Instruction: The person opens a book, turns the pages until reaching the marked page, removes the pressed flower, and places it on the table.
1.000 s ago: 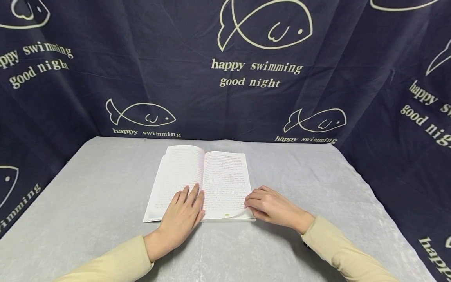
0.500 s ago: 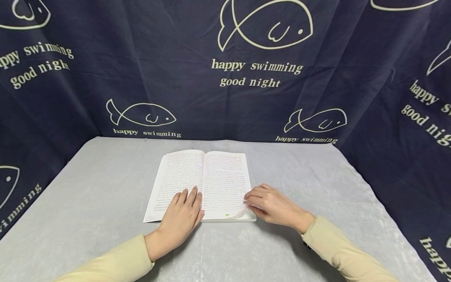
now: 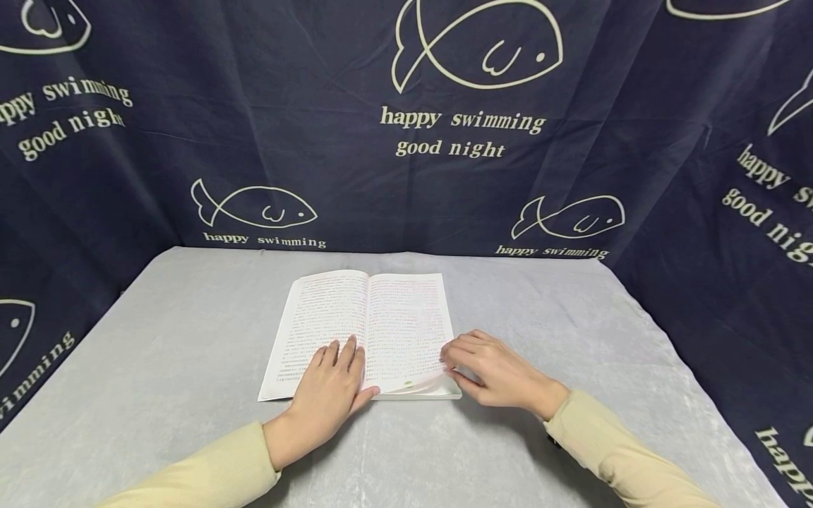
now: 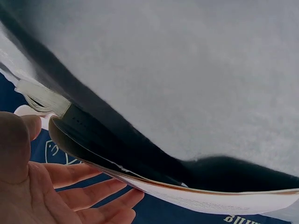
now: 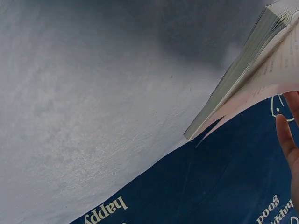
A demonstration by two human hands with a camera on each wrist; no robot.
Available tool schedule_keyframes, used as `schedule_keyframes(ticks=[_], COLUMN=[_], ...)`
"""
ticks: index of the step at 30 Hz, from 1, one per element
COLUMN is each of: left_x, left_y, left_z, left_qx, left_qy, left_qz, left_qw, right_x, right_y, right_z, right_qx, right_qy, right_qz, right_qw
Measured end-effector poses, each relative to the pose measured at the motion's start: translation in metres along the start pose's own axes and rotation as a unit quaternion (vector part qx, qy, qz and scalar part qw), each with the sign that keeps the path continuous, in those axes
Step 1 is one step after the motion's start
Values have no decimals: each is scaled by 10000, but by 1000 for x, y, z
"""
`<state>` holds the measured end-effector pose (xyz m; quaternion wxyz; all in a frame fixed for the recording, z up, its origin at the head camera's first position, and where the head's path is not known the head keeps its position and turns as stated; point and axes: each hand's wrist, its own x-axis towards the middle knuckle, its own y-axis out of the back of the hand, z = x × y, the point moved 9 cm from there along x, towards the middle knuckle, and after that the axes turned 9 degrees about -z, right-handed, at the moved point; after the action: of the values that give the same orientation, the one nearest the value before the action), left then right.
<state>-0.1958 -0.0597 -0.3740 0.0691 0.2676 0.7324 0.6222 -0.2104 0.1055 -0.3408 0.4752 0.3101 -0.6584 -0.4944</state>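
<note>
Right fingers (image 3: 459, 354) pinch page (image 3: 409, 328), left fingers (image 3: 347, 353) straight (fore-edge (image 5: 232, 74): right-wrist view only).

Beneath the left hand's (image 3: 327, 395) fingers, we lose part of the book (image 3: 406, 317), its print too small to read; the right wrist view crops the right hand (image 5: 291, 149).

The book (image 3: 404, 321) is on the table (image 3: 571, 317), my left hand (image 3: 322, 398) on it, my right hand (image 3: 498, 370) at its right edge.
</note>
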Motion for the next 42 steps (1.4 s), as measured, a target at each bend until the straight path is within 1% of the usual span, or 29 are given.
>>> schedule_keyframes(ticks=[5, 13, 21, 24, 30, 36, 42], left_x=[-1, 1, 2, 1, 1, 0, 1], left_y=[3, 3, 2, 3, 4, 6, 6], left_z=[3, 6, 6, 5, 6, 5, 5], left_qx=[78, 225, 349, 351, 237, 39, -224], left_qy=[-45, -45, -19, -13, -32, -38, -1], left_qz=[163, 153, 118, 150, 139, 337, 314], left_qw=[9998, 9996, 9993, 9993, 9996, 9994, 9993], right_x=[2, 3, 2, 2, 2, 2, 1], right_y=[2, 5, 15, 17, 19, 20, 21], right_z=[-1, 0, -1, -2, -1, 3, 8], right_qx=[-62, -125, -193, -233, -285, -313, -324], right_qy=[-13, -81, 151, 206, 189, 56, -150], right_qz=[64, 176, 702, 815, 867, 906, 955], right_qw=[10000, 9997, 9972, 9962, 9957, 9954, 9948])
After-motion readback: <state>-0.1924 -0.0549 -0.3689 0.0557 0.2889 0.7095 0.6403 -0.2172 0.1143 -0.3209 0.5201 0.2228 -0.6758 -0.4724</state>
